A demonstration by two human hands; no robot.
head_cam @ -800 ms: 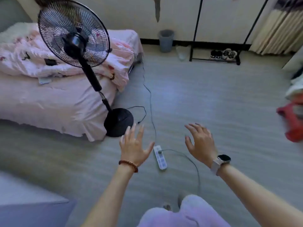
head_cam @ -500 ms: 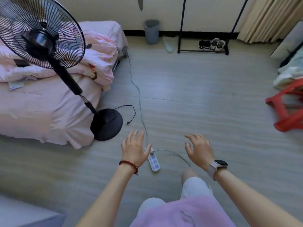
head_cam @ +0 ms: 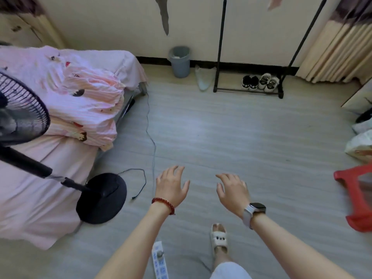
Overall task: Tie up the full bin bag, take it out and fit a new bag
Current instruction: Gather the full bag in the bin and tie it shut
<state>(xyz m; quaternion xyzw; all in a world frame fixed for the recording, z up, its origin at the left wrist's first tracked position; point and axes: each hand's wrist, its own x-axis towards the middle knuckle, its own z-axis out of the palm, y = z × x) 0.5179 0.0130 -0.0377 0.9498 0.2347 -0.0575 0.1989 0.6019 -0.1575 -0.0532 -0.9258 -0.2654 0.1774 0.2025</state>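
Note:
A grey-blue bin [head_cam: 179,61] with a bag in it stands against the far wall, past the foot of the bed. Something pale shows inside its rim. A loose clear plastic bag [head_cam: 203,78] lies on the floor just right of the bin. My left hand [head_cam: 171,187] and my right hand [head_cam: 233,191] are held out in front of me over the floor, fingers spread and relaxed, holding nothing. Both are far short of the bin.
A pink bed [head_cam: 60,121] fills the left side. A black standing fan [head_cam: 101,198] stands beside it, with its cable [head_cam: 151,135] and a power strip [head_cam: 160,260] on the floor. A clothes rack [head_cam: 248,91] with shoes stands at the back; a red stool [head_cam: 356,198] is right.
I have walked forward: the bin looks nearer, the fan has slid to the left edge and the power strip now lies under my arms. My hands stay open.

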